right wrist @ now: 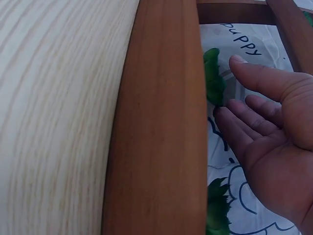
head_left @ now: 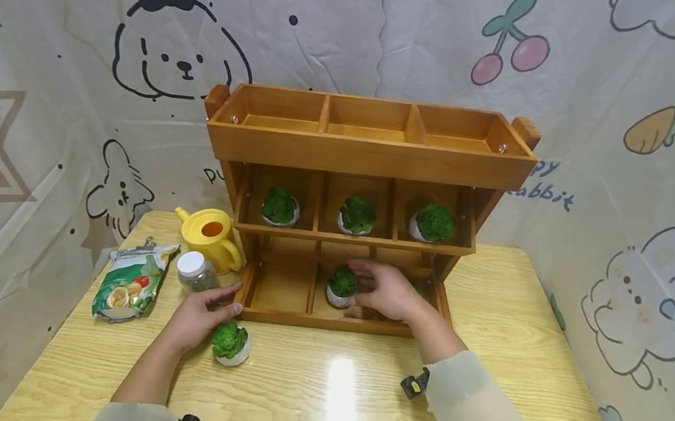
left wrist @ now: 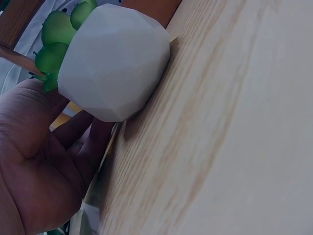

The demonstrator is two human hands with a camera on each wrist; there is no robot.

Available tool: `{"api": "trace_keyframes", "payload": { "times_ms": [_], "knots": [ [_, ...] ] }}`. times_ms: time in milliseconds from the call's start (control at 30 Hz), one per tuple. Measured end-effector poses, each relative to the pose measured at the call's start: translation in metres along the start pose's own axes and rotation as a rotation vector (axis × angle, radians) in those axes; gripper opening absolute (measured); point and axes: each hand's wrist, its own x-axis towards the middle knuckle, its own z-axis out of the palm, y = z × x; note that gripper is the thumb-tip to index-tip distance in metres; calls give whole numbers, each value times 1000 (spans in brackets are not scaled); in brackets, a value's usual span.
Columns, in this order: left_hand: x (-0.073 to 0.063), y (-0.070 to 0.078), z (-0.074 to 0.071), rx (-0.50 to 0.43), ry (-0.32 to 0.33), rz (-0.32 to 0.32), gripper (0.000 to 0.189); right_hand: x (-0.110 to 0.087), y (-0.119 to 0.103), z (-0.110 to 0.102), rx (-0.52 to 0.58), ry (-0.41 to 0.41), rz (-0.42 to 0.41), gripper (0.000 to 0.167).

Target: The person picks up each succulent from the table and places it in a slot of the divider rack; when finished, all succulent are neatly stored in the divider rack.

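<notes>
A three-tier wooden shelf [head_left: 371, 159] stands on the table. In the middle compartment of its bottom tier sits a small potted succulent [head_left: 343, 282] in a white pot. My right hand [head_left: 387, 290] is beside it, thumb and fingers spread apart near the leaves [right wrist: 213, 78]. My left hand [head_left: 201, 319] has its fingers at the shelf's lower left corner. Just right of that hand, another potted succulent [head_left: 230, 344] stands on the table; its faceted white pot [left wrist: 115, 63] fills much of the left wrist view. More green leaves [right wrist: 217, 208] show in the right wrist view.
Three potted succulents, left [head_left: 280, 206], centre [head_left: 358, 214] and right [head_left: 432, 222], sit in the middle tier. Left of the shelf are a yellow watering can [head_left: 207, 234], a white-lidded jar [head_left: 196, 272] and a green-and-white packet [head_left: 134, 284]. Printed cloth [head_left: 339, 32] hangs behind.
</notes>
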Motion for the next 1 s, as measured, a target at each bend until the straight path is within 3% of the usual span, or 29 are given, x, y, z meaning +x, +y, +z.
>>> {"api": "trace_keyframes", "payload": {
  "times_ms": [333,1000],
  "knots": [
    [0,-1,-1,0,1,-2,68,-8,-11,0,13,15,-23,70],
    [0,0,0,1,-4,3,67,-20,-29,22,39,-58,-94,73]
  ]
}}
